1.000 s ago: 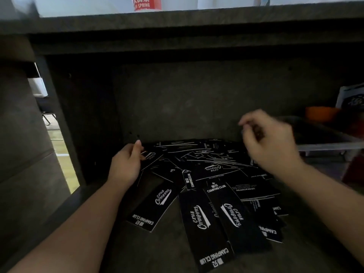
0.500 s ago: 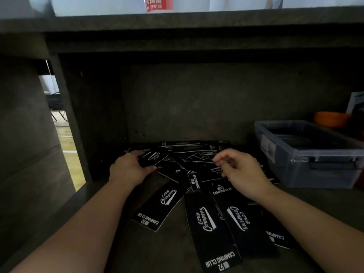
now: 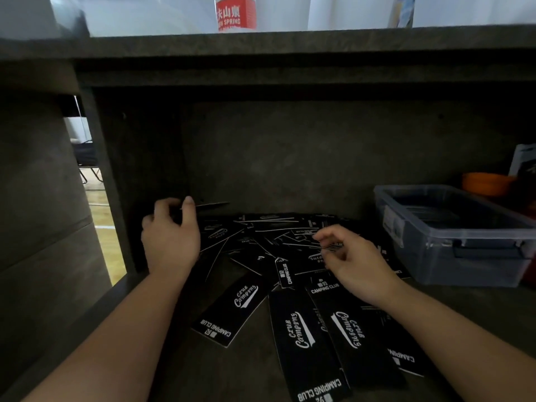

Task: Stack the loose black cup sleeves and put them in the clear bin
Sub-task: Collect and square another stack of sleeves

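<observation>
Several flat black cup sleeves (image 3: pixel 301 329) with white "Camping Club" print lie scattered on the dark shelf. My left hand (image 3: pixel 171 239) is raised at the back left of the pile and holds one sleeve (image 3: pixel 211 204) edge-on between thumb and fingers. Over the middle of the pile, my right hand (image 3: pixel 352 262) pinches the edge of another sleeve (image 3: pixel 333 247). The clear bin (image 3: pixel 452 245) stands at the right with a few dark sleeves inside it.
The shelf (image 3: pixel 174 358) sits inside a dark cabinet with a low top board (image 3: pixel 290 68) overhead and a side post (image 3: pixel 107 181) at the left. An orange bowl (image 3: pixel 487 184) stands behind the bin. A red-labelled bottle (image 3: pixel 235 13) stands on the counter above.
My left hand has lifted a sleeve off the back left of the pile. My right hand came down from near the bin to the middle of the pile and now pinches a sleeve.
</observation>
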Demonstrator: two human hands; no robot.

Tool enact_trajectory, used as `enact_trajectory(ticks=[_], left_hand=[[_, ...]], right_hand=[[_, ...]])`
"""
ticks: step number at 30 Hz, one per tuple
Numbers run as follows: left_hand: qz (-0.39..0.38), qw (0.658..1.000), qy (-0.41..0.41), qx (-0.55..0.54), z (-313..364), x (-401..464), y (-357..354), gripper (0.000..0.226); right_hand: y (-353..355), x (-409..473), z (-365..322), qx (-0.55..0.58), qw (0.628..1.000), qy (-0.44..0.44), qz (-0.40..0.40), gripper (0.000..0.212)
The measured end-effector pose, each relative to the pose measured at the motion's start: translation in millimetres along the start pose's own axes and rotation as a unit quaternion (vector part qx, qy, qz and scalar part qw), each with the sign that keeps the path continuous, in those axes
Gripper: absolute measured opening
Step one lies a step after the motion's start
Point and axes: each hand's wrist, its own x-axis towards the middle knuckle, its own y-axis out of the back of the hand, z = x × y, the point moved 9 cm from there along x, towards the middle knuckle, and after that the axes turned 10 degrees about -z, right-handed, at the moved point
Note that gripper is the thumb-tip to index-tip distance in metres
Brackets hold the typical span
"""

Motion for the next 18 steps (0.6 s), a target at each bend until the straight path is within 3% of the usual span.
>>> enact_trajectory(ticks=[4,9,11,13,15,18], left_hand=[[-0.08,0.992,-0.062,-0.07,15,-7,-19,0.035],[-0.342,0.935,-0.031,-0.093,23,-35,-78,0.036],[-0.419,0.905,-0.023,-0.075,27,-50,-93,0.042],[-0.462,0.882,-0.016,-0.087,29,-59,-102,0.052],[-0.444,0.891,-0.013,-0.09,29,-55,-100,0.058],[-0.268,0.961,-0.029,0.069,11,-16,-69,0.046]], right_hand=[[3,0,-1,0.002,1.0,0.005,0.01,0.033],[3,-3,-8,0.007,1.0,0.009,-0.006,0.06],[2,-3,-12,0.022,0.999,0.025,-0.005,0.051],[5,-2,-11,0.036,0.999,0.036,0.017,0.027],[11,-2,-8,0.024,0.998,0.037,0.044,0.013],[20,-1,-2,0.015,0.997,0.02,0.077,0.008]])
